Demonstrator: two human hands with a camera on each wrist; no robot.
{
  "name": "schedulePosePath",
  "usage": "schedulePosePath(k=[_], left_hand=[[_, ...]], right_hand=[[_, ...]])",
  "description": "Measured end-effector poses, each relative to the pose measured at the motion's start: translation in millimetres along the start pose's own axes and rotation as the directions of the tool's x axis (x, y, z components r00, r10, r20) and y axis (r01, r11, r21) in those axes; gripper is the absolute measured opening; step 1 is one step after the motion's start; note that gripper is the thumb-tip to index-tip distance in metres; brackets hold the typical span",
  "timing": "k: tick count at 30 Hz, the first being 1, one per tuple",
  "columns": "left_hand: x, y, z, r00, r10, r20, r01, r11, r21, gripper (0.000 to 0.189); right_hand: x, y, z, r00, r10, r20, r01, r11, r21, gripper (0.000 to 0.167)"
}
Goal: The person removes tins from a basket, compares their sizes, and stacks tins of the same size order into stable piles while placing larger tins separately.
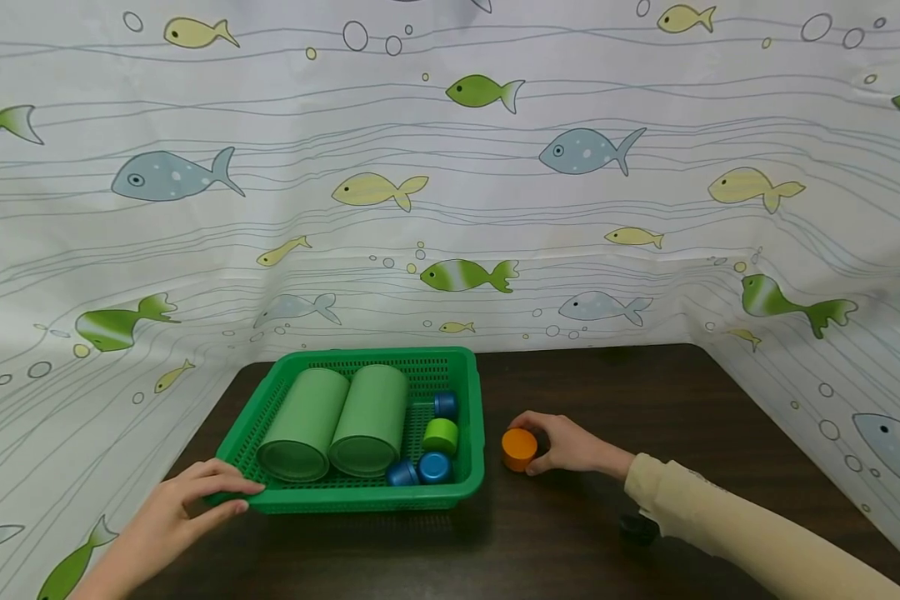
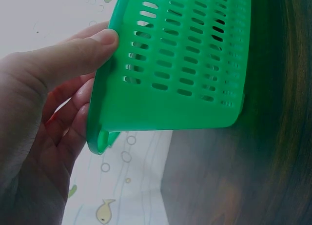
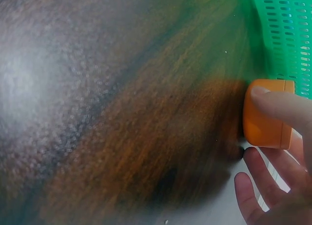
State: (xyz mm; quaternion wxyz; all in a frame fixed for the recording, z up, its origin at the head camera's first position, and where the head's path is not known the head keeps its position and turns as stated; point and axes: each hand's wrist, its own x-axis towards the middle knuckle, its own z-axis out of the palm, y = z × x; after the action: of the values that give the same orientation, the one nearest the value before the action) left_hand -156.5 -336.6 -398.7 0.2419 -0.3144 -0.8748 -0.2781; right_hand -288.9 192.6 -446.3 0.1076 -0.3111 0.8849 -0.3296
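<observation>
My left hand (image 1: 183, 510) grips the near left corner of a green plastic basket (image 1: 360, 498); in the left wrist view the thumb (image 2: 100, 45) presses the outer wall below the rim and the fingers curl behind it. To the right of the basket, my right hand (image 1: 573, 444) holds a small orange round container (image 1: 520, 450) between thumb and fingers, upright and close to the table. A seam near its top shows in the right wrist view. Inside the basket two large pale green cylinders (image 1: 371, 404) lie side by side. Beside them sit a lime green tin (image 1: 441, 436) and several blue tins (image 1: 435, 467).
The dark wooden table (image 1: 585, 383) carries the basket on its left half. A white fish-printed sheet (image 1: 450, 208) hangs behind and along both sides. Under the right sleeve is a small black object (image 1: 637, 528), too dark to make out.
</observation>
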Motion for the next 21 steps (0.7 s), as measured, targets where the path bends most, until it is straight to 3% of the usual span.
schedulePosePath(k=[12,21], left_hand=[[-0.3,0.9,-0.7,0.999,-0.034,0.008,0.033,0.999,0.018,0.046],[-0.4,0.6,-0.7,1.000,-0.025,0.005,0.025,1.000,0.013,0.047]], right_hand=[[1.3,-7.8,-9.0,0.999,-0.020,0.044,0.020,1.000,0.006,0.067],[10.1,-34.4,-40.7,0.997,-0.070,0.043,0.070,0.998,-0.002,0.068]])
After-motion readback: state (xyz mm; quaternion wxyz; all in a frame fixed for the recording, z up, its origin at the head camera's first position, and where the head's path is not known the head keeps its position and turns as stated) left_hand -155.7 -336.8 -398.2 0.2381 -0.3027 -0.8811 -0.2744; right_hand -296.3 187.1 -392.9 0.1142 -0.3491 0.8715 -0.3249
